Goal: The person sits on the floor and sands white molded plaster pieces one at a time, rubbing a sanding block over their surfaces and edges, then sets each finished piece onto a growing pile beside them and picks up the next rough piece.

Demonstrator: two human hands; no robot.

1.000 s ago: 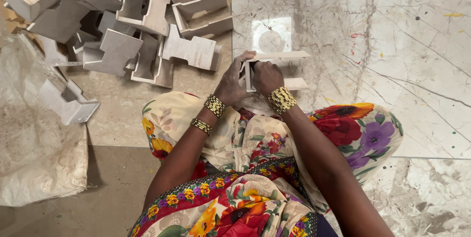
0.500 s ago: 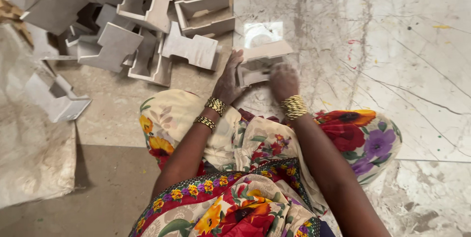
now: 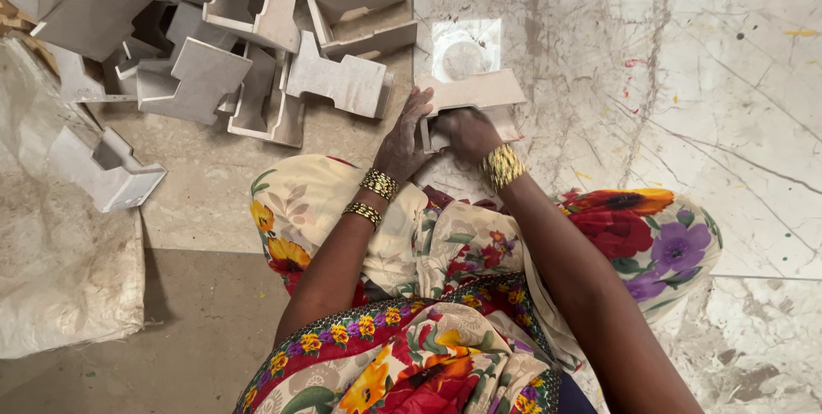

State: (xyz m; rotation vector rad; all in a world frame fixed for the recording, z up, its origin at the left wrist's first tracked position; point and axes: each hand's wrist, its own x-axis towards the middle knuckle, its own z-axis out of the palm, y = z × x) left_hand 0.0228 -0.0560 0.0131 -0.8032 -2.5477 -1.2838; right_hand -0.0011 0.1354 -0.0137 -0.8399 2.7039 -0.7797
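Both hands, left hand (image 3: 402,142) & right hand (image 3: 467,133), grip a flat grey piece (image 3: 471,93); grey blocks (image 3: 257,29) piled nearby, sack (image 3: 60,277) at left, marble floor (image 3: 685,80).

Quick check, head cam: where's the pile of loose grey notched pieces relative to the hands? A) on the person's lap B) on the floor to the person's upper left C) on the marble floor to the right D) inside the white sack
B: the pile of grey notched pieces lies on the floor up and left of the left hand and right hand, which grip one flat piece over the marble.
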